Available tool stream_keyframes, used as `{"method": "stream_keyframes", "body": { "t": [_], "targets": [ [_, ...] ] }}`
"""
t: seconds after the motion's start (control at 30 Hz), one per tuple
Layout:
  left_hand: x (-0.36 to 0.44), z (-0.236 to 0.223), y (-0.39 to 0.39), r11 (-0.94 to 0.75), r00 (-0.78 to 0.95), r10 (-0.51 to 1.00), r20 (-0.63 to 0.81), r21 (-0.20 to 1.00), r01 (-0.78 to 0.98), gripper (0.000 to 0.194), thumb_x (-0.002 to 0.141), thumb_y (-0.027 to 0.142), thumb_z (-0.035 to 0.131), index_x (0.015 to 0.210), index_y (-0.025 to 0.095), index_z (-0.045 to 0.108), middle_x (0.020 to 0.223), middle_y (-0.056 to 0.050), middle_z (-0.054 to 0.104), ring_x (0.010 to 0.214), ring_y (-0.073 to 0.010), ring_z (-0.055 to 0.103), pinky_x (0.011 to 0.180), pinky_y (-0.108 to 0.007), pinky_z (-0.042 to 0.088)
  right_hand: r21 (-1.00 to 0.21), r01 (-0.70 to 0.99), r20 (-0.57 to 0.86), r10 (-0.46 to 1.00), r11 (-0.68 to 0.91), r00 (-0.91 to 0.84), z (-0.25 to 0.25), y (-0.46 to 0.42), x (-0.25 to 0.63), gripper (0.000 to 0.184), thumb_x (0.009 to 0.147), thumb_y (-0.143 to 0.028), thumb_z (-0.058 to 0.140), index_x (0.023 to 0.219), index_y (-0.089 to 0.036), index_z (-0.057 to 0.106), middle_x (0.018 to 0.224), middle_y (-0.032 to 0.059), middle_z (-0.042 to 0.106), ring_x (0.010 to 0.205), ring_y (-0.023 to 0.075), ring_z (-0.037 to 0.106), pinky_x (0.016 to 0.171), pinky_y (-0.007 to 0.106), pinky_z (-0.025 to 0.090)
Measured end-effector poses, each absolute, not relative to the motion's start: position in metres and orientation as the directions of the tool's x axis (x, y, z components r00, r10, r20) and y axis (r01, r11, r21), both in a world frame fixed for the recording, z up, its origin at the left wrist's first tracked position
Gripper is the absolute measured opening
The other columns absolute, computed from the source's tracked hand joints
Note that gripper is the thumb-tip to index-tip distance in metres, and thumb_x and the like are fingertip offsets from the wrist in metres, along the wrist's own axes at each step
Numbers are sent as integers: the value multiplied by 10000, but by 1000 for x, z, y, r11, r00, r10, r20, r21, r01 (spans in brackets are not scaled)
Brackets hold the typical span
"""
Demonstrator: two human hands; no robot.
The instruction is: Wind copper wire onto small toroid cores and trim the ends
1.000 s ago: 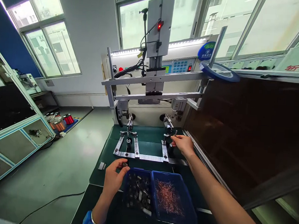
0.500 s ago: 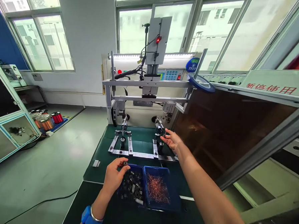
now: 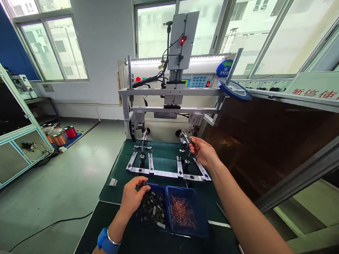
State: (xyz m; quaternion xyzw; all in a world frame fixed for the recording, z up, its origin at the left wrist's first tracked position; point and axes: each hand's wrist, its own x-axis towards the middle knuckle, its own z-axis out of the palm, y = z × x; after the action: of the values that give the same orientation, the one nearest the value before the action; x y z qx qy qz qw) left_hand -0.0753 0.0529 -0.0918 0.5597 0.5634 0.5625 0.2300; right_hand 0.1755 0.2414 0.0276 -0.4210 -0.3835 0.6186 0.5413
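My left hand (image 3: 133, 196) is closed in a pinch on a small round slotted metal core (image 3: 145, 183), above the back of a blue bin (image 3: 167, 214). Small dark and metallic parts (image 3: 154, 207) fill the bin's left side. Copper wire scraps (image 3: 182, 212) lie in the right side. My right hand (image 3: 204, 153) reaches forward to the right spindle (image 3: 184, 139) of a winding machine, its fingers drawn together at the spindle's front end. Whatever those fingertips grip is too small to make out. The left spindle (image 3: 144, 137) stands apart from both hands.
A metal bracket frame (image 3: 164, 174) stands on the green mat beneath the spindles. A brown tinted panel (image 3: 242, 138) borders the right side. Small pale blocks (image 3: 113, 182) lie at left; tweezers (image 3: 221, 210) lie near my right forearm. Wire spools (image 3: 59, 137) sit on the floor.
My right hand's fingers have drawn in closer together at the right spindle. My left hand still pinches the core above the bin. The view has shifted slightly.
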Motion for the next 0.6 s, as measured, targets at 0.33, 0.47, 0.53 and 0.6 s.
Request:
{"method": "stream_keyframes", "body": {
  "t": [0.33,0.47,0.53,0.6],
  "targets": [
    [-90,-83,102,-199,-296,889,349,877,437,247,790,352,713,992,211,726,875,-33,713,790,-215,637,761,-333,522,-957,-156,-136,856,-243,-498,-52,95,178,466,650,-431,837,990,-161,667,659,-31,630,520,94,608,475,214,493],
    [-118,-50,180,-176,-371,832,413,830,530,242,772,276,733,994,181,718,901,-51,697,817,-218,640,787,-334,514,-971,-157,-92,884,-182,-459,-76,82,176,539,665,-568,782,1001,-168,652,665,-29,590,538,113,609,501,250,492],
    [-131,-38,213,-146,-397,805,440,797,586,221,757,235,758,965,168,723,1024,-80,686,946,-240,631,880,-360,486,-977,-137,-86,887,-164,-454,-82,77,178,529,681,-588,758,1000,-178,657,654,-37,555,549,127,612,516,268,499],
    [-140,-35,234,-100,-404,809,428,777,622,192,750,212,778,928,160,725,1068,-93,680,1005,-256,623,916,-389,472,-982,-115,-82,884,-151,-461,-84,74,182,498,703,-581,741,1004,-192,667,653,-35,540,579,145,626,543,285,511]
  ]
}}
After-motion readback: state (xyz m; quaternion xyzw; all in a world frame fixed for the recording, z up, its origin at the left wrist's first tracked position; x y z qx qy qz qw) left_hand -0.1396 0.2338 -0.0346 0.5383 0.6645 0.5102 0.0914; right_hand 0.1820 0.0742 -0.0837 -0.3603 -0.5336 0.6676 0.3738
